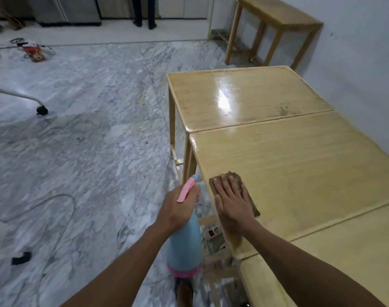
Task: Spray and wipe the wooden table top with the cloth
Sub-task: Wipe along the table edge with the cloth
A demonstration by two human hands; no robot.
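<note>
cloth (251, 196) lies under flat right hand (232, 201) at table top (311, 169) left edge; left hand (178, 208) grips spray bottle (184, 240).

Single head-worn wide-angle view, looking forward and steeply down, close above the left edge of the pale wooden desk (300, 165), marble floor (89, 140) beyond

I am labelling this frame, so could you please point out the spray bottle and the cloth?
spray bottle (184, 240): head view, on its blue body.
cloth (253, 203): head view, on its brown right edge beside the hand.
</note>
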